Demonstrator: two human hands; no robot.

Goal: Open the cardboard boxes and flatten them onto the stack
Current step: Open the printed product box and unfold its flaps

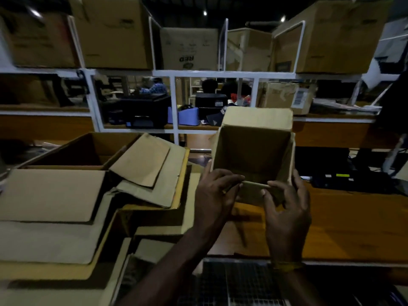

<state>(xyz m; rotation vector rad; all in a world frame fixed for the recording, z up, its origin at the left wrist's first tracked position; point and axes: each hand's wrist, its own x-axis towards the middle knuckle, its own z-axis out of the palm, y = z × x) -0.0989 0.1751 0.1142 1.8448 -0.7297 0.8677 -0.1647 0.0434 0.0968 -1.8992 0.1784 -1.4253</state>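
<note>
Gripping the near flap of a small open cardboard box (254, 151), the left hand (213, 195) and the right hand (287, 208) both curl around it, thumbs on the near face and fingers folded over the edge. The box stands on the wooden counter (353, 228), mouth up, far flap raised. Just left lies the stack of flattened cardboard (55, 217). The box's base is hidden behind the hands, and dim light blurs the shelves (220, 74) behind.

Bare counter (353, 219) right of held box (254, 151): open passage. Left blocked by flattened cardboard stack (66, 217); shelf frame (174, 107) behind.
</note>
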